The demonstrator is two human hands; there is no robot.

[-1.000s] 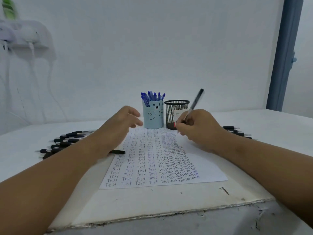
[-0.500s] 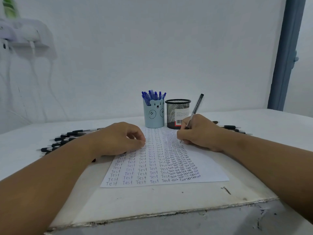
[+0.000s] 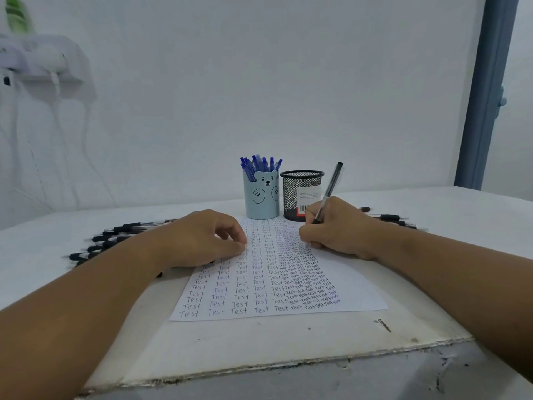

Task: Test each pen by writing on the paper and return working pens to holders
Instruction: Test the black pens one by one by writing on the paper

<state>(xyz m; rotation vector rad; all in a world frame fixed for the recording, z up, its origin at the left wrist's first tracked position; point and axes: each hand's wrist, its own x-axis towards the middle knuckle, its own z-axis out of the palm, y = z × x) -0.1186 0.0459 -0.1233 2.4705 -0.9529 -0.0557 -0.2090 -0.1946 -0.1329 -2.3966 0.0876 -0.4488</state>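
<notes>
Fingers of right hand pinch pen, tip on paper; left hand loosely curled, empty, resting on paper edge.

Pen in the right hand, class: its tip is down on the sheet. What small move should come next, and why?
Probably a short written stroke. The right hand grips the pen with its tip on the paper, the left hand rests on the sheet, and the black mesh holder looks empty.
</notes>
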